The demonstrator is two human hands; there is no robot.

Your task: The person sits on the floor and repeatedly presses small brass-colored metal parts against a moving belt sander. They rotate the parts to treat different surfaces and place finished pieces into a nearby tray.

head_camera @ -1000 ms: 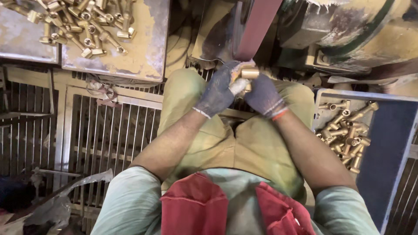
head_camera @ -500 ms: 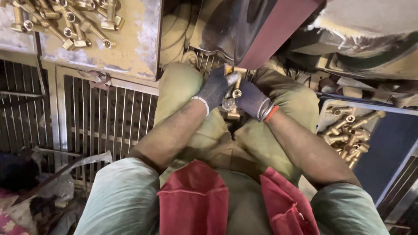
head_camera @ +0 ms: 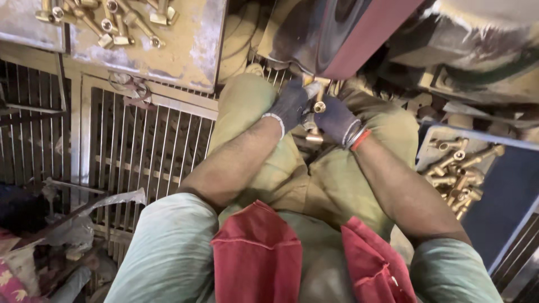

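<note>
Small brass fitting (head_camera: 318,106) sits between both gloved hands, right under the lower edge of the dark red sanding belt (head_camera: 359,33) — its round open end faces the camera. Left hand (head_camera: 289,104) in a dark glove is closed around the fitting from the left, fingers curled tight on it. Right hand (head_camera: 336,119), dark glove with a red cuff band, clamps it from the right; the two hands touch each other. More brass pieces show just below the hands, above the lap in olive trousers (head_camera: 314,179). Tray of brass fittings (head_camera: 457,168) to the right, near the right forearm. Another pile of brass fittings (head_camera: 106,19) lies on a worn metal tray (head_camera: 185,50) upper left — well apart. Metal grating (head_camera: 140,151) covers the floor on the left.
</note>
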